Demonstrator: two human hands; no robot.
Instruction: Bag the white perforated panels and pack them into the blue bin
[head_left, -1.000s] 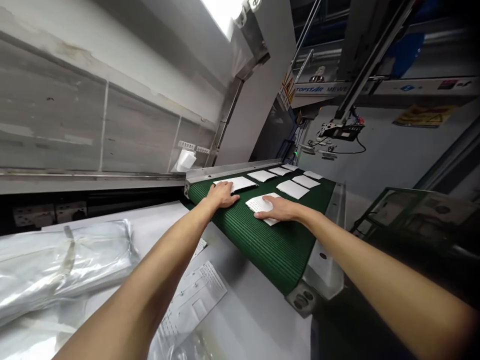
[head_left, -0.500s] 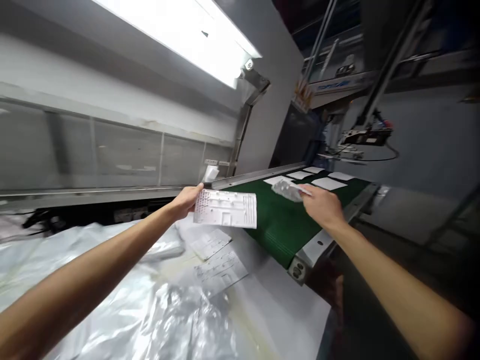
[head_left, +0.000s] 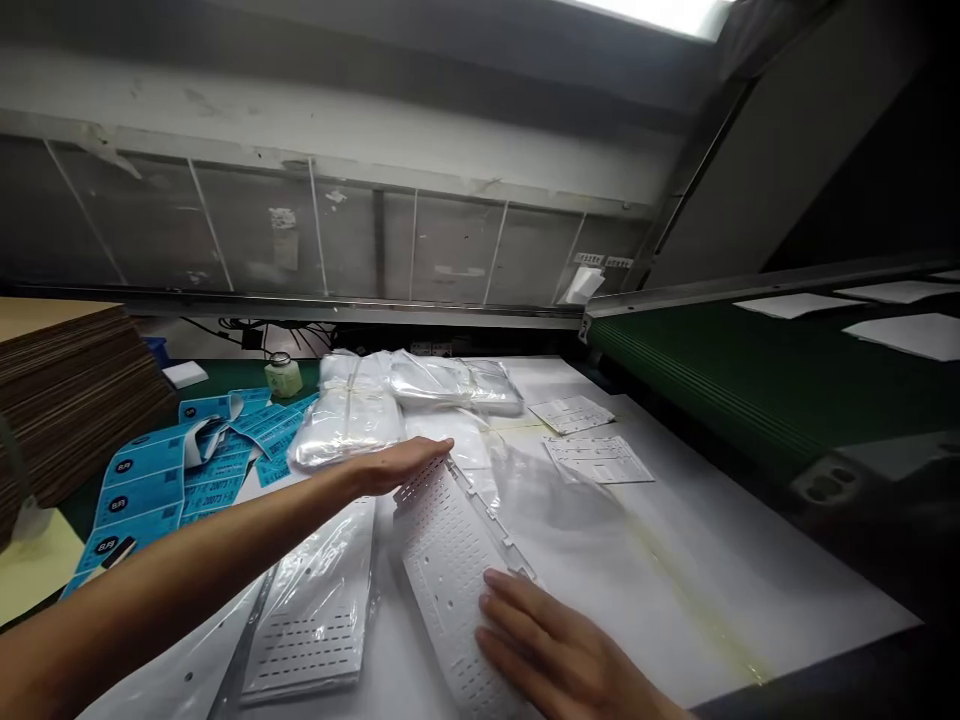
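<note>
A white perforated plastic panel [head_left: 450, 560], tilted on its long side, is between my two hands above the table. My left hand [head_left: 405, 465] grips its far end, thumb along the top edge. My right hand [head_left: 547, 640] lies across the near part with fingers over the slotted face; its thumb is hidden. Left of the panel, a similar slotted panel in a clear bag [head_left: 311, 600] lies flat. Beyond my left hand are bundles of clear plastic bags [head_left: 352, 410]. Flat white panels [head_left: 598, 460] rest on the table to the right.
A green conveyor belt [head_left: 712, 370] carrying white pieces [head_left: 911, 334] runs along the right. Blue label sheets [head_left: 150, 480], a small jar [head_left: 283, 376] and a brown cardboard stack [head_left: 67, 390] stand at left. A partitioned wall [head_left: 360, 240] closes the back.
My view has turned left, from the belt to the table. My right hand has come from over the belt to the panel at my left hand. The panel has tilted and moved nearer.
</note>
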